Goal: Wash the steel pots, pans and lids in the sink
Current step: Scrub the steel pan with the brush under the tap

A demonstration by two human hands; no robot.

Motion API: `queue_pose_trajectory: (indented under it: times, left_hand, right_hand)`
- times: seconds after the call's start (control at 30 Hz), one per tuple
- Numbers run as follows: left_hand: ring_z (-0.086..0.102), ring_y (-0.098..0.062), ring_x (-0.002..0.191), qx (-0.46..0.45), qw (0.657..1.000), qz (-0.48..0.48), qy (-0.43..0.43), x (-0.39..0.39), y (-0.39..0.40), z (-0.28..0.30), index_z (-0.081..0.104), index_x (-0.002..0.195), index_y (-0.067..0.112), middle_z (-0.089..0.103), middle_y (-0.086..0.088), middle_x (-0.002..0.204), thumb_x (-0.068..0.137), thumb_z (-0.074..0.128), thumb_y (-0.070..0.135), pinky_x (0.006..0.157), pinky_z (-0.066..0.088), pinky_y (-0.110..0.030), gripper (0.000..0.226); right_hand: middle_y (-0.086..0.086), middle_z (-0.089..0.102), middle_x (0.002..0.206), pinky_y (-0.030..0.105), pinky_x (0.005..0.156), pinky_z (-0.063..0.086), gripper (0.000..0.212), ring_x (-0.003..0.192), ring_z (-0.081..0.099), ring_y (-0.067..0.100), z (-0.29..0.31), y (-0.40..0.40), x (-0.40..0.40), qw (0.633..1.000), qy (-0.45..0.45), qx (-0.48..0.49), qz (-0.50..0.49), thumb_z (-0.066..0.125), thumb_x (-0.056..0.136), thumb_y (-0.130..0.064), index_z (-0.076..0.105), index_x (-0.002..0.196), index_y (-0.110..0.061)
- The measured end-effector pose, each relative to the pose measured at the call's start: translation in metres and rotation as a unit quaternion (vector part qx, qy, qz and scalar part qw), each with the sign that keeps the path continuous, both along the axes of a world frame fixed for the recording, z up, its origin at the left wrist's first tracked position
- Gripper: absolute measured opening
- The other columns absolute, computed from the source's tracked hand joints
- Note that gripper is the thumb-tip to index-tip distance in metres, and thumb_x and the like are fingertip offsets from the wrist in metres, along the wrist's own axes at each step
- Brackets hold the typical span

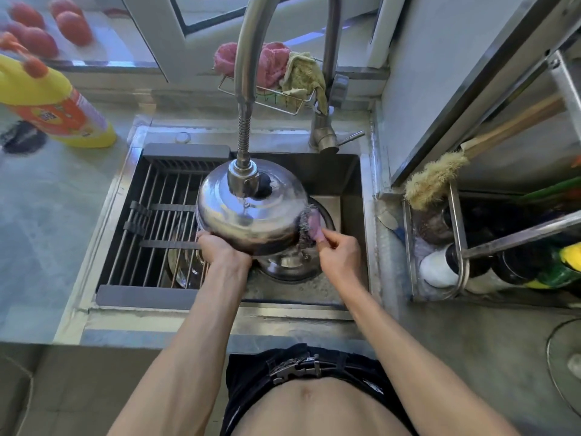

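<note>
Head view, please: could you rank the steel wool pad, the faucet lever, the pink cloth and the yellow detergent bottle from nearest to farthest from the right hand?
From the right hand:
1. Steel wool pad, pinched in its fingers against the lid.
2. Faucet lever, behind the sink, right side.
3. Pink cloth, in the wire rack beyond.
4. Yellow detergent bottle, far left on the counter.

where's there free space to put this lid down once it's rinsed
The rack over the sink's left half is bare beside the left hand, and the counter left of the sink, below the yellow bottle, is open. Crowded: the basin under the lid, where pots sit by the right hand.
</note>
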State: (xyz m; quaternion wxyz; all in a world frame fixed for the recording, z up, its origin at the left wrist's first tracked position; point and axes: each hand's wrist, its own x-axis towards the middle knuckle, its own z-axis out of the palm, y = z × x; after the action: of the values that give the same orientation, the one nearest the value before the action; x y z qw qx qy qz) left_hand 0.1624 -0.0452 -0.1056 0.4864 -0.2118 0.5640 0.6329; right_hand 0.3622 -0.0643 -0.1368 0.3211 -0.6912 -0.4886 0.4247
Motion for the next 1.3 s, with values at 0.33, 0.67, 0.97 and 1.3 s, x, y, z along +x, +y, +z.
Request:
queue_pose_trajectory:
  times: [0.33,0.67,0.97,1.3]
  left_hand:
    - [0.069,-0.024,0.095,0.031,0.996,-0.056,0.065,0.038,-0.003,0.023,0.065,0.101,0.018,0.071,-0.008,0.106,0.103,0.037,0.062,0.096,0.056,-0.045,0.052]
    - [0.073,-0.029,0.094,-0.006,0.954,-0.178,0.239,0.036,-0.013,0.030,0.070,0.086,0.015,0.075,-0.008,0.093,0.106,0.040,0.053,0.085,0.060,-0.045,0.052]
    - [0.071,-0.021,0.073,-0.036,0.925,-0.249,0.285,0.004,-0.021,0.037,0.068,0.076,0.012,0.072,-0.003,0.075,0.100,0.051,0.060,0.075,0.059,-0.036,0.057]
    - [0.074,-0.022,0.099,0.022,0.987,-0.107,0.119,-0.015,-0.011,0.040,0.072,0.113,0.020,0.079,-0.002,0.101,0.100,0.047,0.062,0.090,0.059,-0.046,0.051]
  right_hand:
    - [0.005,0.061,0.077,0.040,0.046,0.051,0.031,0.057,0.059,0.028,0.031,-0.020,-0.037,0.928,-0.202,0.243,0.195,0.052,0.099,-0.020,0.067,0.124,-0.011]
    - [0.003,0.048,0.077,0.038,0.057,0.047,0.017,0.069,0.060,0.036,0.081,0.036,-0.042,0.896,-0.297,0.204,0.258,0.053,0.090,-0.013,0.067,0.100,-0.015]
    - [0.002,0.069,0.090,0.039,0.073,0.053,0.024,0.086,0.064,0.029,0.079,0.080,-0.027,0.937,-0.206,0.130,0.249,0.053,0.099,-0.029,0.075,0.099,-0.020]
    - [0.008,0.071,0.081,0.037,0.067,0.050,0.023,0.079,0.065,0.029,0.038,0.057,-0.005,0.952,-0.200,0.076,0.218,0.056,0.098,-0.028,0.074,0.095,-0.013]
